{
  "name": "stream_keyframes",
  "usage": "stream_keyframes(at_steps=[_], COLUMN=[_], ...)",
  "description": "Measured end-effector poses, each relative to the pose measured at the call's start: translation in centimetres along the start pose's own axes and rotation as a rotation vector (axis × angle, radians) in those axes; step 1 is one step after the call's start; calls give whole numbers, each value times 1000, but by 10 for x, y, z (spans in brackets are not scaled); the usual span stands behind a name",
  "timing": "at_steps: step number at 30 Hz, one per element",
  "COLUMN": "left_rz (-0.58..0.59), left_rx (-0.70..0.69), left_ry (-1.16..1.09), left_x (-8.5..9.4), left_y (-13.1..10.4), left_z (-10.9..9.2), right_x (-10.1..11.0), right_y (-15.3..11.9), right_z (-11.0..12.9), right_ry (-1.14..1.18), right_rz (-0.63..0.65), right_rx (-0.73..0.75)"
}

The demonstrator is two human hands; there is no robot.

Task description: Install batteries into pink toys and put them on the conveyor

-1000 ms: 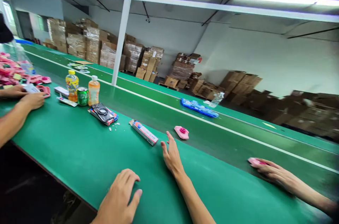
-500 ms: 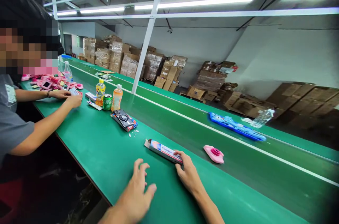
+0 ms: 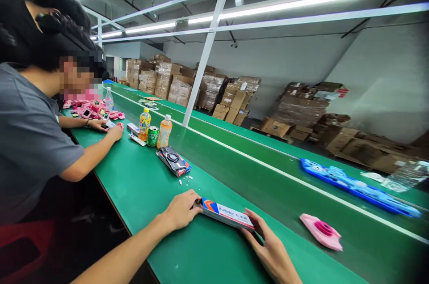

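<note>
At table point(image 3: 134, 190), long box point(image 3: 227, 216) slanting nearer rightward, left hand point(image 3: 182, 210), right hand point(image 3: 269, 247) gripping ends

The long box point(image 3: 227, 215) is showing the word "Aafuter"; the writing after it is looking too blurry.

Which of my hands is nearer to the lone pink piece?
Right. Your right hand holds the box, left of the pink piece; your left hand, at the box's other end, is farther left.
</note>
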State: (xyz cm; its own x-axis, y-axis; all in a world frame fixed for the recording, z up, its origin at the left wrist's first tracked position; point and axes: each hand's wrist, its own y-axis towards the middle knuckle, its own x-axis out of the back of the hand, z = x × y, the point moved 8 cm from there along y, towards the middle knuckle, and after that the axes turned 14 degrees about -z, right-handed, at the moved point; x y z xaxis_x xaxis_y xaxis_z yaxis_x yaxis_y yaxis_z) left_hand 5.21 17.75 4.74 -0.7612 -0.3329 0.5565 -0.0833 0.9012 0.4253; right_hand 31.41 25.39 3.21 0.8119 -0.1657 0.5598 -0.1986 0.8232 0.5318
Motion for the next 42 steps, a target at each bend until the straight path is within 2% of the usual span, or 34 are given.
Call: stream_keyframes(at_steps=[4,10,14,18,21,23,26,29,32,42], left_rz=[-44,-111,-135,-138,-141,-144,-147,-153,-153,-173], left_rx=[6,31,40,47,48,49,58,74,92,89], left_ry=[-49,-69,-73,-97,-124,-149,-186,-200,-200,-185], left_x=[4,5,6,8,9,10,10,10,10,12], left_y=[4,5,6,5,4,4,4,4,4,2], left_z=[4,12,15,15,12,11,10,11,12,12], right_x=[-3,-5,-7,-3,-5,-7,-5,0,4,6], right_y=[-3,-5,-6,-6,-7,-9,-13,-18,-22,-27], right_z=[6,26,28,28,30,35,51,69,82,90], right_ry=[78,-35,-79,-80,-93,-119,-182,-262,-324,-329], right_rz=[9,-44,-47,-124,-91,-59,-81,-158,-235,-246], right_rx=[-70,45,96,102,113,152,287,439,530,545])
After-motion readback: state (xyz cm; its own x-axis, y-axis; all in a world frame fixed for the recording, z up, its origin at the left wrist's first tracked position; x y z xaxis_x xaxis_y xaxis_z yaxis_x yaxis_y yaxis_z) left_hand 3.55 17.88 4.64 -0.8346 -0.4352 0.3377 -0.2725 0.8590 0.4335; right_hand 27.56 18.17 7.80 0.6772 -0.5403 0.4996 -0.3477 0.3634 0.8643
